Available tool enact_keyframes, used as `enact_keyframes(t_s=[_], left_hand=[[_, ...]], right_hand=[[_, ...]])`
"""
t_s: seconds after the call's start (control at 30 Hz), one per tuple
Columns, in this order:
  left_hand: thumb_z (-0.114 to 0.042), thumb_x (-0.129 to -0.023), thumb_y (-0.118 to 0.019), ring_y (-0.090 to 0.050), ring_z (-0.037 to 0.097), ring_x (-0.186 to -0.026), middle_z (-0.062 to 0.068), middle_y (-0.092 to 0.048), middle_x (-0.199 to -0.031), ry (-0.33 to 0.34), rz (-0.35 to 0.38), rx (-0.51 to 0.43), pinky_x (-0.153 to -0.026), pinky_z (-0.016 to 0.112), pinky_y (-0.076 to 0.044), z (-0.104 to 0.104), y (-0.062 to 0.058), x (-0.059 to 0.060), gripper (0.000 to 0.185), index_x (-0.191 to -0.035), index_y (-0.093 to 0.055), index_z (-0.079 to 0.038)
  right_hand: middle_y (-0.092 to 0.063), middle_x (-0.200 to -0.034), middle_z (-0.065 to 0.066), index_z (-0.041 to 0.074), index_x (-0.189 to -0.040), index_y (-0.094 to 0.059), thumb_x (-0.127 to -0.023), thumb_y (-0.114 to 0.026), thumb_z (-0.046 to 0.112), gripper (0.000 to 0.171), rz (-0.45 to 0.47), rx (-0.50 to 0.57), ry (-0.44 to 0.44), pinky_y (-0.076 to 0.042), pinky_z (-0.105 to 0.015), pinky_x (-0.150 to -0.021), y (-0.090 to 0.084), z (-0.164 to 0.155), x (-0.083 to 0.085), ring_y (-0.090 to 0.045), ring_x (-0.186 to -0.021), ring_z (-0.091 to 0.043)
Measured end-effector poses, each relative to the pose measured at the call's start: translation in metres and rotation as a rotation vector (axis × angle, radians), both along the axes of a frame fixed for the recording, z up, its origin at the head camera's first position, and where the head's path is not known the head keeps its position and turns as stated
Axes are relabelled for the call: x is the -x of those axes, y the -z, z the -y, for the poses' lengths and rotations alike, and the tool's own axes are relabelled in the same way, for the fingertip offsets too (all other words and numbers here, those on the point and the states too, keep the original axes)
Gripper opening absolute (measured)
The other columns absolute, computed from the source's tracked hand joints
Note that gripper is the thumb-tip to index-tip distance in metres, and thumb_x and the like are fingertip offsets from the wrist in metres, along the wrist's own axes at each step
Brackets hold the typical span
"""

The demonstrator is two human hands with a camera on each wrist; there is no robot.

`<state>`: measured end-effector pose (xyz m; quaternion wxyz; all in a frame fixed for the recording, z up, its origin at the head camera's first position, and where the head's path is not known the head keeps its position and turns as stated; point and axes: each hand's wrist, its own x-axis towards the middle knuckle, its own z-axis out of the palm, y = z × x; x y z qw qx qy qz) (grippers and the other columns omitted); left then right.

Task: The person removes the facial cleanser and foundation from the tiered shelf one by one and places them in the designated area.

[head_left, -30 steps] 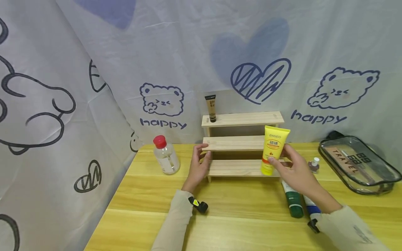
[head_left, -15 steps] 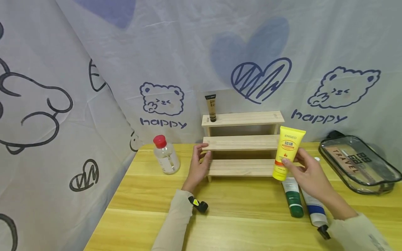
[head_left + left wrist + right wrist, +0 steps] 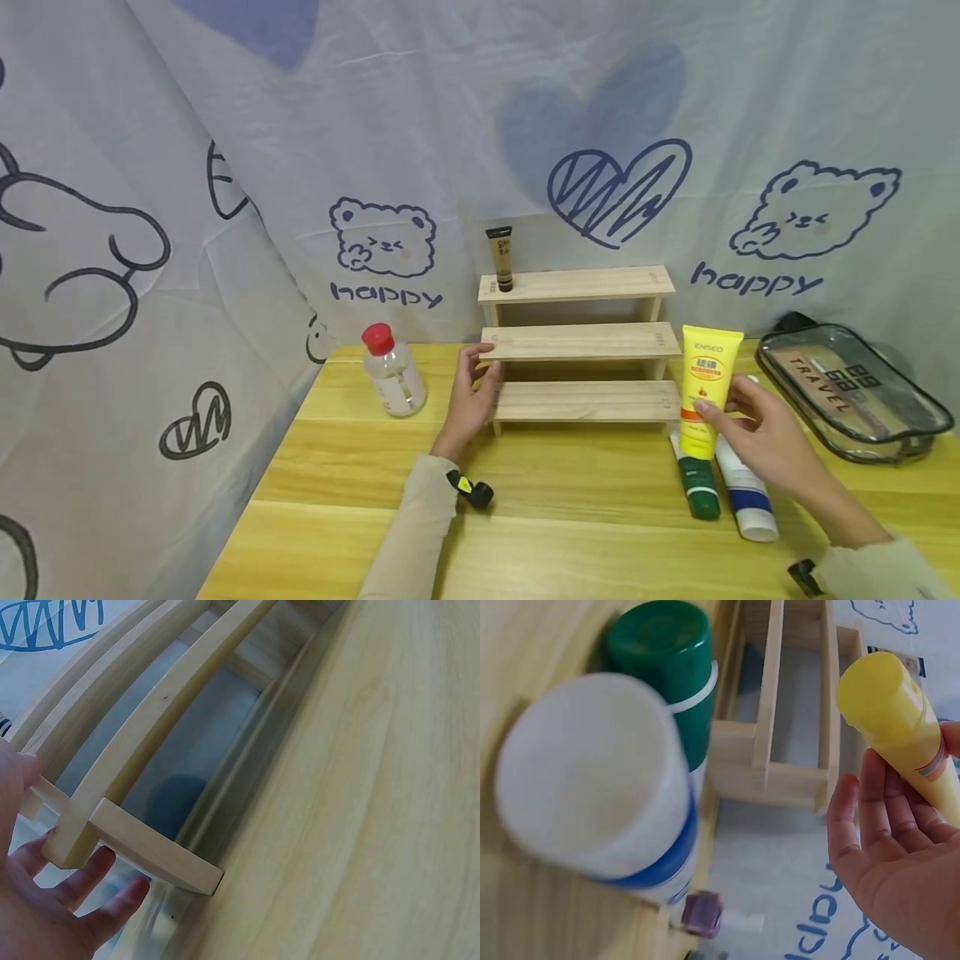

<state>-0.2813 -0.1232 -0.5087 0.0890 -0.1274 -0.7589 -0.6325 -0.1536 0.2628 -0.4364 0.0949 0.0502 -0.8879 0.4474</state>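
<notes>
Right hand [image 3: 765, 429] pinches a yellow plastic tube with an orange band [image 3: 708, 389] between thumb and fingers, cap end down, roughly upright. The tube is in the air just right of the three-tier pale wooden step shelf [image 3: 577, 343], level with its lower two steps, not touching it. Right wrist view confirms it: yellow tube [image 3: 900, 724] lies across the fingers [image 3: 870, 817], cap end toward the camera.

Left hand [image 3: 472, 400] grips the left end of the shelf, fingers curled over the end of the middle step, thumb against the side post. In the left wrist view the fingers [image 3: 82, 889] lie under the bottom rail [image 3: 150, 851] of the shelf.

Directly below the yellow tube, two tubes lie flat on the yellow wooden bench [image 3: 525, 500], side by side and touching, caps toward the person: a white tube with a dark green cap [image 3: 697, 482] on the left, a white tube with a blue band and white cap [image 3: 744, 496] on the right.

On the top step, left end: small tan tube with black cap [image 3: 501, 258], standing cap down. Left of the shelf: clear plastic bottle with red cap [image 3: 390, 371], upright. Far right of the bench: clear zip pouch printed "TRAVEL" [image 3: 847, 392]. Small purple bottle with white cap [image 3: 716, 916] lies beyond the two tubes in the right wrist view. Backdrop is a white cloth with blue bear and heart prints [image 3: 390, 242].
</notes>
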Motion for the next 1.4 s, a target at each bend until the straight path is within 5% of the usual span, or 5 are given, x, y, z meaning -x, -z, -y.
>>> enact_keyframes(t_s=[0.3,0.57,0.87,1.1,1.4], left_hand=[[-0.022,-0.116,-0.056,-0.059,0.044,-0.137,0.013,-0.049,-0.166,0.0,0.008,-0.006,-0.113,0.061,-0.051,-0.001,0.0,0.001,0.033,-0.147,-0.049,-0.015],[-0.022,-0.116,-0.056,-0.058,0.044,-0.137,0.014,-0.049,-0.166,-0.004,0.006,-0.001,-0.114,0.062,-0.051,0.001,0.001,0.001,0.034,-0.148,-0.048,-0.014],[-0.022,-0.116,-0.056,-0.058,0.045,-0.137,0.013,-0.049,-0.166,-0.002,0.007,0.003,-0.113,0.061,-0.052,0.001,-0.001,0.0,0.033,-0.147,-0.049,-0.015],[-0.02,-0.116,-0.056,-0.059,0.044,-0.137,0.014,-0.05,-0.164,0.004,0.002,-0.006,-0.112,0.061,-0.053,-0.001,-0.001,0.001,0.032,-0.146,-0.049,-0.013],[-0.019,-0.116,-0.056,-0.057,0.048,-0.138,0.015,-0.048,-0.166,0.013,0.007,-0.024,-0.114,0.062,-0.051,0.0,-0.003,0.002,0.033,-0.147,-0.048,-0.012]], right_hand=[[-0.07,-0.127,-0.025,-0.004,-0.148,-0.056,-0.11,-0.068,0.033,0.055,0.1,-0.054,0.022,-0.056,-0.015,-0.077,0.009,-0.016,-0.007,-0.06,-0.092,0.01],[-0.07,-0.128,-0.025,-0.005,-0.149,-0.054,-0.11,-0.066,0.041,0.061,0.208,-0.099,0.037,-0.056,-0.018,-0.076,0.013,-0.029,-0.01,-0.068,-0.105,-0.02],[-0.074,-0.118,-0.018,-0.002,-0.136,-0.063,-0.11,-0.067,0.041,0.051,0.201,-0.126,0.033,-0.056,-0.021,-0.073,0.024,-0.042,-0.018,-0.063,-0.091,0.004],[-0.073,-0.12,-0.026,-0.009,-0.139,-0.06,-0.112,-0.062,0.042,0.057,0.253,-0.178,0.069,-0.055,-0.027,-0.077,0.023,-0.052,-0.019,-0.072,-0.111,-0.044],[-0.066,-0.133,-0.039,-0.012,-0.143,-0.056,-0.113,-0.054,0.051,0.071,0.339,-0.173,0.09,-0.058,-0.027,-0.076,0.023,-0.061,-0.021,-0.07,-0.116,-0.051]])
